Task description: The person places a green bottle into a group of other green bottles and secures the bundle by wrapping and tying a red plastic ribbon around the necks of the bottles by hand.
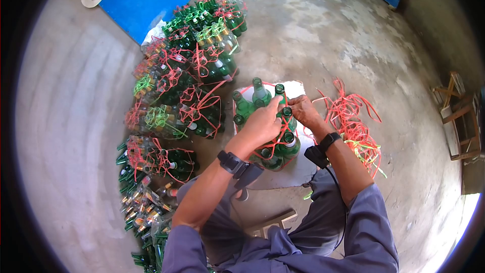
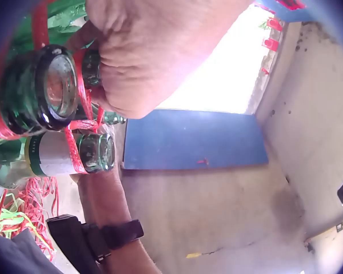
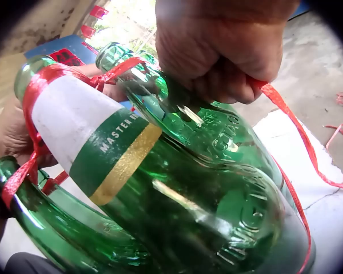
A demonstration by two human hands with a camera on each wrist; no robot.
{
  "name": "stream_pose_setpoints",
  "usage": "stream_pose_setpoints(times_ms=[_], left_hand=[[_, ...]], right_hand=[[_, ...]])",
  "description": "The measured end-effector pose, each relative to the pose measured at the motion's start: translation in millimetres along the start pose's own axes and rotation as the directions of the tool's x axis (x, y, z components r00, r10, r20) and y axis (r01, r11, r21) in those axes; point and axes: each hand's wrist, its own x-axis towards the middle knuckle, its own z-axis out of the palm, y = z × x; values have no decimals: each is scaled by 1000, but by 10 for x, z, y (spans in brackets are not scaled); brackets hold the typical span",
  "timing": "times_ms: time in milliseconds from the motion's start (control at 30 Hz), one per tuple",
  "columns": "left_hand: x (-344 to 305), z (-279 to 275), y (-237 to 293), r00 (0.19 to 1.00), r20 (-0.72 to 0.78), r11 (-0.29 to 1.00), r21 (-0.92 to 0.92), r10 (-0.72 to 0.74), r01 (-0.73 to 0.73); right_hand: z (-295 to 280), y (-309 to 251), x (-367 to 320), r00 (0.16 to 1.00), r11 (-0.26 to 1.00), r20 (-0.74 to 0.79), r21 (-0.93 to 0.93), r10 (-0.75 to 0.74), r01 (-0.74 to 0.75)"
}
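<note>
Several green glass bottles (image 1: 289, 145) stand bunched upright on a white slab (image 1: 299, 89), with red plastic twine (image 1: 275, 145) looped around their necks. My left hand (image 1: 262, 122) reaches among the necks from the left; its thumb and fingers are around a bottle neck (image 2: 91, 67), close beside the red loops. My right hand (image 1: 305, 111), at the right side of the bunch, has its fingers curled tight around red twine (image 3: 291, 121), whose tail runs down over the slab. A bottle with a white, green and gold label (image 3: 106, 134) leans across the right wrist view.
On the floor at left are many bundles of tied bottles (image 1: 174, 65), with loose bottles (image 1: 146, 207) nearer me. A heap of red twine (image 1: 348, 114) lies right of the slab. A wooden chair (image 1: 462, 126) stands by the right wall, and a blue panel (image 1: 139, 0) at upper left.
</note>
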Motion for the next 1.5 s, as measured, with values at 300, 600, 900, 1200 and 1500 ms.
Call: stream_pose_setpoints(times_ms=[300,600,900,1200,1500], left_hand=[[44,-16,178,987,-53,985,76,-151,154],[-106,70,255,943,-254,899,428,215,-90],[-158,-134,158,902,-392,916,402,181,-9],[-141,-398,49,896,-414,917,397,159,21],[81,-528,-128,925,-377,976,215,48,37]], right_hand=[[37,-280,-93,1000,1000,20,-1,24,-24],[-3,-147,-45,997,997,46,-42,-57,59],[-89,-229,-81,996,990,84,-129,-43,53],[-103,-359,-130,996,980,78,-193,-33,48],[-61,-330,-121,999,981,40,-195,6,2]])
